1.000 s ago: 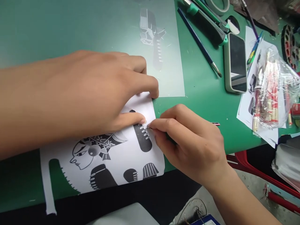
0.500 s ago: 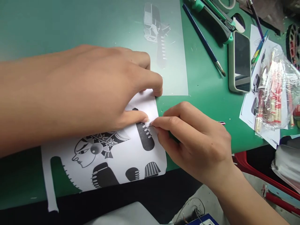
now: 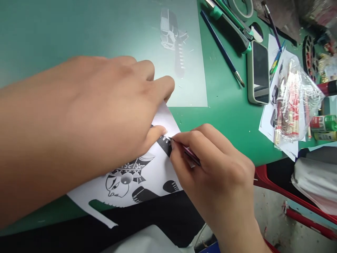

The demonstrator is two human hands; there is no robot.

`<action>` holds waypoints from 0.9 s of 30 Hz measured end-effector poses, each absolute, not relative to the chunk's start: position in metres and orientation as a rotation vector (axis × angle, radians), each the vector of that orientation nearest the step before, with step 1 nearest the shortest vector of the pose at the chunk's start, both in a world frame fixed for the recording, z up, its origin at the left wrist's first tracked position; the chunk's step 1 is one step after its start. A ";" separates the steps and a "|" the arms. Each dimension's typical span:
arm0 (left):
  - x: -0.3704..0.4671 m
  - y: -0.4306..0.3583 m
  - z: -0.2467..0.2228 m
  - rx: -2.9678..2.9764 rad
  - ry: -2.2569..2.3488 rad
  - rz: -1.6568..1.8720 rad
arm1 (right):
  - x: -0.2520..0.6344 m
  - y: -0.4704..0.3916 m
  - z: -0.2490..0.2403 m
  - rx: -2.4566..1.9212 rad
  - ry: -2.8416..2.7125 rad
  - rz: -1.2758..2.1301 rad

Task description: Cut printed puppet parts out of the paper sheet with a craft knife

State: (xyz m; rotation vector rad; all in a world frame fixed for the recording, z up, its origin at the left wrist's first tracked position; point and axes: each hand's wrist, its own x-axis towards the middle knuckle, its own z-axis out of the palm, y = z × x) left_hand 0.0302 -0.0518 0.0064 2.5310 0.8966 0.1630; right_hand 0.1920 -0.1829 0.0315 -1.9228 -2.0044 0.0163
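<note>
A white paper sheet (image 3: pixel 168 119) printed with black-and-white figure parts lies on the green table, its near side reaching the edge. My left hand (image 3: pixel 126 91) presses on it from above, fingers bent and thumb resting beside a dark printed strip (image 3: pixel 164 144) with comb-like white lines. My right hand (image 3: pixel 213 165) pinches a slim craft knife (image 3: pixel 193 156) with a pinkish handle. Its thin dark tip meets the paper by those lines, just right of my left thumb. A printed face (image 3: pixel 117 188) shows below my left wrist. Near the sheet's lower left is a cut-out gap (image 3: pixel 98 204).
A translucent sheet (image 3: pixel 195 70) with a printed figure lies behind my hands. To the right are a paintbrush (image 3: pixel 222 47), a green-black utility knife (image 3: pixel 234 30), a phone (image 3: pixel 258 73) and plastic-wrapped red-and-gold sticks (image 3: pixel 293 102). A red stool frame (image 3: pixel 279 186) stands below the table edge.
The printed sheet has turned counterclockwise, its lower strip swinging to the right. My left hand turned with it, and the knife in my right hand now shows more of its handle.
</note>
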 end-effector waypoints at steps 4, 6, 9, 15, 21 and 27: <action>0.040 -0.054 0.014 2.758 1.131 0.061 | 0.194 -0.180 0.030 -1.918 -2.032 0.023; 0.043 -0.054 0.018 2.758 1.156 -0.010 | 0.195 -0.180 0.030 -1.910 -2.043 0.016; 0.045 -0.054 0.021 2.766 1.175 -0.089 | 0.194 -0.180 0.031 -1.909 -2.046 0.012; 0.044 -0.054 0.022 2.754 1.179 -0.086 | 0.193 -0.181 0.031 -1.930 -2.064 0.002; 0.047 -0.052 0.022 2.669 1.182 -0.025 | 0.192 -0.181 0.030 -1.932 -2.072 -0.008; 0.050 -0.052 0.023 2.620 1.244 -0.023 | 0.193 -0.184 0.032 -1.937 -2.127 -0.023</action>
